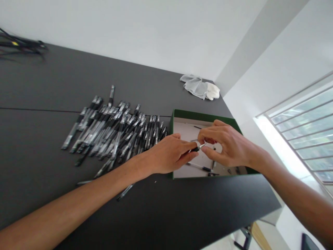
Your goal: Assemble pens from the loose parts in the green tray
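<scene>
Over the green box, my left hand pinches a pen whose dark grip shows past the fingertips. The pen's pale, shiny tip points right, toward my right hand. That hand's thumb and forefinger close around the tip from the other side; the exact contact is partly hidden. Inside the box, below my hands, lie a pen with a clear barrel and several small dark pieces. A large heap of black and clear pens spreads left of the box, partly behind my left forearm.
The dark table meets a white wall behind. White gloves lie at the back right corner. Black cables sit at the far left. A barred window is on the right, past the table's edge.
</scene>
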Tool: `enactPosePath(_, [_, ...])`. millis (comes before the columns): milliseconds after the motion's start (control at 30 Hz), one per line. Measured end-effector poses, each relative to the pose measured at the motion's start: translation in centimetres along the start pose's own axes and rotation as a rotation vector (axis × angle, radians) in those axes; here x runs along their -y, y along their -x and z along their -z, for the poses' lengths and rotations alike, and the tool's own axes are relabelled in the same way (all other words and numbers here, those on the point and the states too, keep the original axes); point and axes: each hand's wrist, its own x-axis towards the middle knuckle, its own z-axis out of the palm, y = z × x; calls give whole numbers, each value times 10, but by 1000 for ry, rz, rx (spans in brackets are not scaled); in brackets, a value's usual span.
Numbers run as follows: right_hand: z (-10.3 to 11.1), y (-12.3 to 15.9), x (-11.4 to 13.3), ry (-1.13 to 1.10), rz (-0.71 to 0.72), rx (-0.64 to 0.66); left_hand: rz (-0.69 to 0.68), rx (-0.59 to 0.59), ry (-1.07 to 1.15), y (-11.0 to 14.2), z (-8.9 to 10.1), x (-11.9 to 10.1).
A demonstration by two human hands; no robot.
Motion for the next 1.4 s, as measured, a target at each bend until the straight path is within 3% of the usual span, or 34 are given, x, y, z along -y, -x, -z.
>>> enactPosePath(567, [-5,-3,-4,34,30,-6,14,3,6,0,-1,0])
enactPosePath(833, [-18,-2,-10,95,58,-43,8,13,-3,0,-1,0])
enactPosePath(967, [-23,8,-12,-56,8,-49,14,19,-5,0,1,-1])
enactPosePath(1067, [-27,20,-20,-221,-87,25,43,10,-30,-1,3,-3])
enactPosePath(1200, [-30,39,-41,-92,-274,230,70,15,-58,-1,4,-5])
enactPosePath(1400, [-38,56,-59,-96,-191,465,81,36,-42,-2,4,-5])
